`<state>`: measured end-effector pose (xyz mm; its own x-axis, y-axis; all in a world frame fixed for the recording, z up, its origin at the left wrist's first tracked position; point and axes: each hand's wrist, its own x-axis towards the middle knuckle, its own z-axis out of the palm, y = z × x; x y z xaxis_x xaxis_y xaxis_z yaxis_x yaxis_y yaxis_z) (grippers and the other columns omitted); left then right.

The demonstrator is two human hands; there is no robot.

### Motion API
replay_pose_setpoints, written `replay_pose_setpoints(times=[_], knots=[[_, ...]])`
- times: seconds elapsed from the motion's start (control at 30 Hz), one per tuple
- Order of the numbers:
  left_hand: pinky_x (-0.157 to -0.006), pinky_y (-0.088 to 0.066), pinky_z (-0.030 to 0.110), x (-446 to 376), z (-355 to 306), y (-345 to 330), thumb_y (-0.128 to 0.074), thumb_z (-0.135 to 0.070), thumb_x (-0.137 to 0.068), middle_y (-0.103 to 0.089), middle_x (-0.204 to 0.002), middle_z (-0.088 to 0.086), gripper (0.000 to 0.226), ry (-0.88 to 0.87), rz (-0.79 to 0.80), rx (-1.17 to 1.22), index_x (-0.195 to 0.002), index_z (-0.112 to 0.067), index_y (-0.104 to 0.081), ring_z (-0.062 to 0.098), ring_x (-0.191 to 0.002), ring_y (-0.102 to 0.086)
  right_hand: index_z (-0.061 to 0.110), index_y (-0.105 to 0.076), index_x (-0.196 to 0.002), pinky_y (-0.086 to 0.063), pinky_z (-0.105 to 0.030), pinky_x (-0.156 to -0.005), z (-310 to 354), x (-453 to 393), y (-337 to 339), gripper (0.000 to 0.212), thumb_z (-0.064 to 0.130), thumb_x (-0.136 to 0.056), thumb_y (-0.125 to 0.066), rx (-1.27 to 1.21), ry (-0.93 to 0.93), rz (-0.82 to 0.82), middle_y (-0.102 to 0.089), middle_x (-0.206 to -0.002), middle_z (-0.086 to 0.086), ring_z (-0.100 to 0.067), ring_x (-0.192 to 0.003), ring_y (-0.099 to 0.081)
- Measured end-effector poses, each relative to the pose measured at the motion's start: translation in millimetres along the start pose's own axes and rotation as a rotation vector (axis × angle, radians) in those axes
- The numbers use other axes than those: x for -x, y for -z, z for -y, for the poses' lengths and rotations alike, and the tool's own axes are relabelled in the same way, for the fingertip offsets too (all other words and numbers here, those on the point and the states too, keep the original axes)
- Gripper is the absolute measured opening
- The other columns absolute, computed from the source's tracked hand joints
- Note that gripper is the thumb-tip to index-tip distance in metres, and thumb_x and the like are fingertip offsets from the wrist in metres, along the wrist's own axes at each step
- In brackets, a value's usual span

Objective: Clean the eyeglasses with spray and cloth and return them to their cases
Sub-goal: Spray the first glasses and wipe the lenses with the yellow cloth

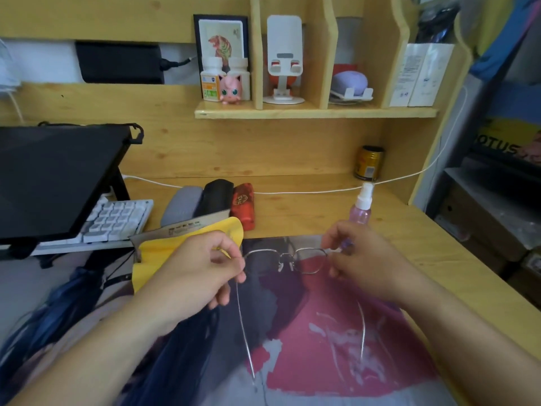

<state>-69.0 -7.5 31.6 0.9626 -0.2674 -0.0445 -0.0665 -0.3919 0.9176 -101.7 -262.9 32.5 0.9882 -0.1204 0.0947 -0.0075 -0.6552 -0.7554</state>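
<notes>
Above the printed pink-and-dark desk mat (336,332) on the pale wooden counter (409,230), we list one pair of thin silver wire-framed eyeglasses (288,260), held in the air with lenses facing away and both temples open, trailing back toward the person; our left hand (205,271) pinches the frame at its left end, fingers curled, and also holds a yellow cleaning cloth (164,253) that hangs behind and left of it; our right hand (360,259) pinches the frame's right end with curled fingers; just behind the right hand, a small pink translucent spray bottle with a white nozzle (363,206) stands upright on the counter; at the counter's back, three cases lie side by side, touching: a grey case (181,205), a black case (213,197), a red patterned case (244,205); to the left, a white keyboard (117,221) sits partly under a black raised stand (55,177); a white cable (307,191) runs across the counter behind the cases; a gold-and-black can (368,162) stands near the back right corner.
</notes>
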Motion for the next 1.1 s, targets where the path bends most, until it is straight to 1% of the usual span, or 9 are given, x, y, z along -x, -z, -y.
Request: replay_pose_setpoints(times=[0.13, 0.27, 0.37, 0.5, 0.6, 0.7, 0.83, 0.97, 1.1], knots=[[-0.045, -0.039, 0.029, -1.9, 5.1, -6.4, -0.057, -0.014, -0.099, -0.073, -0.078, 0.0, 0.012, -0.021, -0.038, -0.157, -0.087, -0.014, -0.061, 0.019, -0.045, -0.056, 0.021, -0.062, -0.083, -0.052, -0.028, -0.065, -1.7, -3.1, -0.7, 0.023, 0.0, -0.088, -0.06, 0.071, 0.023, -0.048, -0.07, -0.065, -0.005, -0.013, -0.061, -0.067], [-0.042, -0.037, 0.026, -3.9, 5.9, -5.0, -0.057, -0.018, -0.099, -0.072, -0.076, 0.001, 0.013, -0.015, -0.044, -0.157, -0.088, -0.012, -0.06, 0.019, -0.043, -0.053, 0.022, -0.062, -0.079, -0.051, -0.031, -0.066, -2.8, -4.7, 1.9, 0.014, 0.013, -0.09, -0.065, 0.138, 0.057, -0.075, -0.067, -0.071, 0.002, -0.012, -0.067, -0.065], [-0.04, -0.034, 0.024, -4.3, 3.4, -3.3, -0.059, -0.026, -0.099, -0.068, -0.07, 0.005, 0.018, -0.046, -0.117, -0.179, -0.085, -0.014, -0.059, 0.016, -0.039, -0.048, 0.021, -0.061, -0.076, -0.046, -0.031, -0.064, -1.5, -6.1, 9.5, 0.021, 0.031, -0.094, -0.064, 0.246, 0.133, -0.381, -0.062, -0.072, 0.007, -0.009, -0.069, -0.057], [-0.052, -0.034, 0.031, -6.3, 1.8, 0.0, -0.064, -0.035, -0.095, -0.06, -0.062, 0.002, 0.026, -0.178, -0.312, -0.338, -0.073, -0.023, -0.06, 0.009, -0.051, -0.049, 0.024, -0.053, -0.103, -0.049, -0.033, -0.072, -8.6, -15.0, 15.9, 0.02, 0.039, -0.094, -0.064, -0.061, 0.101, -0.82, -0.056, -0.092, 0.003, -0.01, -0.082, -0.054], [-0.052, -0.034, 0.032, -5.6, 2.9, -2.1, -0.064, -0.032, -0.095, -0.058, -0.062, 0.002, 0.023, -0.252, -0.347, -0.29, -0.074, -0.022, -0.06, 0.009, -0.051, -0.047, 0.027, -0.051, -0.123, -0.045, -0.025, -0.083, -27.9, -29.8, 4.8, 0.034, 0.036, -0.094, -0.067, -0.175, -0.024, -0.524, -0.058, -0.106, 0.007, -0.009, -0.1, -0.056], [-0.052, -0.036, 0.02, -0.2, 1.0, -6.7, -0.064, -0.026, -0.096, -0.06, -0.067, -0.001, 0.018, -0.401, -0.359, -0.172, -0.078, -0.025, -0.063, 0.009, -0.057, -0.05, 0.014, -0.058, -0.103, -0.046, -0.015, -0.065, -22.1, -32.8, 4.4, 0.008, 0.02, -0.099, -0.06, -0.179, 0.084, -0.431, -0.06, -0.082, 0.005, -0.006, -0.074, -0.057], [-0.071, -0.044, 0.013, 11.9, -8.0, -12.7, -0.066, -0.033, -0.096, -0.067, -0.092, -0.011, 0.007, -0.624, -0.317, -0.12, -0.102, -0.033, -0.069, 0.011, -0.088, -0.063, 0.014, -0.059, -0.113, -0.055, -0.033, -0.077, 7.0, -10.6, 18.2, 0.016, 0.018, -0.098, -0.062, -0.107, 0.529, -0.289, -0.065, -0.096, -0.003, -0.024, -0.088, -0.063], [-0.099, -0.039, 0.012, 20.5, -14.3, -25.5, -0.06, -0.05, -0.09, -0.061, -0.129, -0.021, 0.052, -0.718, -0.123, -0.125, -0.138, -0.032, -0.054, 0.006, -0.126, -0.055, 0.01, -0.057, -0.117, -0.055, -0.041, -0.092, 40.0, 16.3, -6.3, 0.025, 0.023, -0.096, -0.061, -0.476, 0.583, -0.034, -0.071, -0.114, 0.002, -0.019, -0.111, -0.066], [-0.093, -0.048, 0.018, 25.1, -19.3, -35.8, -0.07, -0.044, -0.088, -0.064, -0.123, -0.023, 0.057, -0.735, -0.101, -0.009, -0.139, -0.046, -0.043, 0.004, -0.118, -0.061, 0.017, -0.063, -0.112, -0.049, -0.053, -0.097, 47.1, 17.1, -22.5, 0.024, 0.029, -0.093, -0.069, -0.464, 0.659, -0.058, -0.06, -0.118, 0.004, -0.023, -0.113, -0.059]])
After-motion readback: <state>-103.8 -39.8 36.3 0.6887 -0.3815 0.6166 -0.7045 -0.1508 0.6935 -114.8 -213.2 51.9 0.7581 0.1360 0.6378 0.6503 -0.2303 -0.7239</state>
